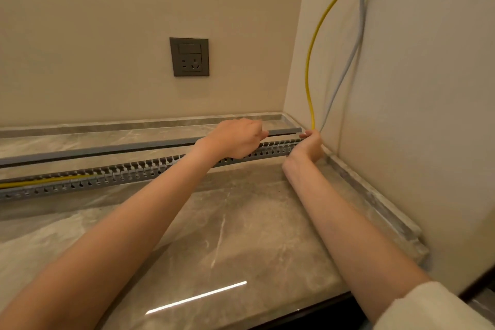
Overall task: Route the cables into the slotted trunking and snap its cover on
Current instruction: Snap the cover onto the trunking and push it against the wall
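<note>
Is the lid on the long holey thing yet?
Off. The cover lies behind the open trunking, yellow cable showing inside.

R hand (310,143) grips yellow cable (321,21) | L hand (235,139) over trunking (134,169)

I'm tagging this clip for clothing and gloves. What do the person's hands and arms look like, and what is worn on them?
Both hands, left hand and right hand, are bare: no gloves, rings or watch show. The left forearm is uncovered as far as the frame shows it. The right arm has a white, soft-looking sleeve pushed up near the elbow, leaving the forearm bare.
</note>
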A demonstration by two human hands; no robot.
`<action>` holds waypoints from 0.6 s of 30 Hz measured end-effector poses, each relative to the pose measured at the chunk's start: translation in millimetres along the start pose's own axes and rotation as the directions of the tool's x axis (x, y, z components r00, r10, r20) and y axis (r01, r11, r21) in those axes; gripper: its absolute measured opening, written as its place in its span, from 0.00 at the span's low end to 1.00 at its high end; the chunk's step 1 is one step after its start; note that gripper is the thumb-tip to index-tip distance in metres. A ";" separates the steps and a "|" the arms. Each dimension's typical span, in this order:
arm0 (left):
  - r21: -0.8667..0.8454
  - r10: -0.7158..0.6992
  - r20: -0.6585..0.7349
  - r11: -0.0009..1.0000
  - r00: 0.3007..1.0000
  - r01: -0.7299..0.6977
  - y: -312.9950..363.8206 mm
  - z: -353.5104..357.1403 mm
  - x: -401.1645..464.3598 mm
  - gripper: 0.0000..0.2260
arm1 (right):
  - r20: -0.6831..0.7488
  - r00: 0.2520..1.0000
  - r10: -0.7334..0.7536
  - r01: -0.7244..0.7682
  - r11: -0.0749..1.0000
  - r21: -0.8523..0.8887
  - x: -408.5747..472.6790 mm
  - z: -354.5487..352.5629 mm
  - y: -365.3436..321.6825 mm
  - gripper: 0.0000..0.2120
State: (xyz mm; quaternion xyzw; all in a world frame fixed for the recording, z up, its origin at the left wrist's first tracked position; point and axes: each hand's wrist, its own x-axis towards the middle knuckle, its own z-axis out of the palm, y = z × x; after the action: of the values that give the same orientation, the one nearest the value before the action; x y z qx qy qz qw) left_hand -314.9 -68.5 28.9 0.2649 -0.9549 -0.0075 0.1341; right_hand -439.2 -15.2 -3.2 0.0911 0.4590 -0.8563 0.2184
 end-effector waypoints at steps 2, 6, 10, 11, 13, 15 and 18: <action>-0.033 0.007 0.022 0.999 1.000 -0.006 -1.6 2.1 -0.5 0.16 | 0.057 0.998 0.014 -0.017 0.998 0.055 0.0 -1.1 2.0 0.12; -0.063 0.013 0.041 0.998 0.999 -0.011 -0.2 1.1 0.6 0.16 | 0.180 0.979 0.098 -0.135 0.969 0.207 0.4 -1.2 1.3 0.15; -0.074 0.026 0.024 0.997 0.999 -0.024 1.6 0.0 2.3 0.17 | 0.291 0.920 0.262 -0.349 0.885 0.307 -1.7 -4.8 0.4 0.20; -0.067 0.029 0.023 0.997 0.999 -0.027 2.7 -0.1 2.2 0.17 | 0.310 0.907 0.287 -0.382 0.869 0.314 -1.8 -5.2 -0.4 0.20; -0.052 0.032 0.026 0.998 0.999 -0.030 5.8 -0.1 1.7 0.16 | 0.338 0.888 0.311 -0.419 0.849 0.320 -2.7 -5.9 -2.1 0.22; -0.037 0.034 0.023 0.999 0.999 -0.033 7.7 0.4 2.1 0.16 | 0.362 0.876 0.319 -0.441 0.834 0.331 -4.3 -6.5 -3.8 0.22; -0.040 0.029 0.020 0.999 0.999 -0.028 8.0 1.6 3.2 0.15 | 0.395 0.856 0.333 -0.474 0.811 0.344 -5.1 -7.5 -6.7 0.22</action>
State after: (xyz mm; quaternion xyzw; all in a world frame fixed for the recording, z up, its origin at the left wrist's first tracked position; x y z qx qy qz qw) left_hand -322.0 -63.3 28.9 0.2484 -0.9595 -0.0274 0.1297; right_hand -438.0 -4.3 -0.5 0.0953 0.1875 -0.8718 0.4425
